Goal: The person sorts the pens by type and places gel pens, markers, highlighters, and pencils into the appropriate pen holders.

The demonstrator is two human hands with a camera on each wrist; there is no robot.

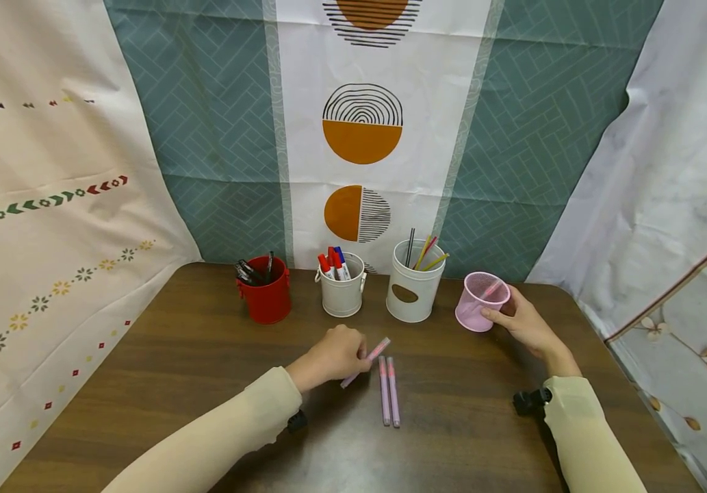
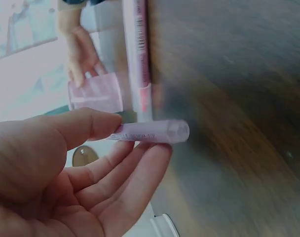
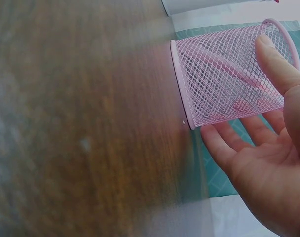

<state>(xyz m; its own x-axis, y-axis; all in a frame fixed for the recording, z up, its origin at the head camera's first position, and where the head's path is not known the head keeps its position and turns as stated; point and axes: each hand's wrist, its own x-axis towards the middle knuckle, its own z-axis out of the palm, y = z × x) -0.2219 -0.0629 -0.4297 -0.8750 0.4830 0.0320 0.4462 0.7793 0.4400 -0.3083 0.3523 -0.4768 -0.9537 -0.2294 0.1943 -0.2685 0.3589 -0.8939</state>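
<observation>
Between thumb and fingertips my left hand [image 1: 336, 352] pinches a pink pen [image 1: 380, 348], tilted over the middle of the table. The left wrist view shows one end of this pen [image 2: 162, 131] pointing out past the fingers. Two more pink pens [image 1: 384, 396] lie side by side just right of that hand. At the right, my right hand [image 1: 532, 327] grips a pink mesh pen cup [image 1: 471, 312], thumb on the near side and fingers around the other. Inside the cup leans one pink pen [image 1: 491, 290], also visible through the mesh [image 3: 224, 79] in the right wrist view.
Along the table's back edge stand a red bucket [image 1: 270, 305] with black pens, a small white bucket [image 1: 342, 298] with red and blue markers, and a taller white holder [image 1: 417, 291] with thin sticks or pencils. Cloth hangs behind the brown table [image 1: 205, 356].
</observation>
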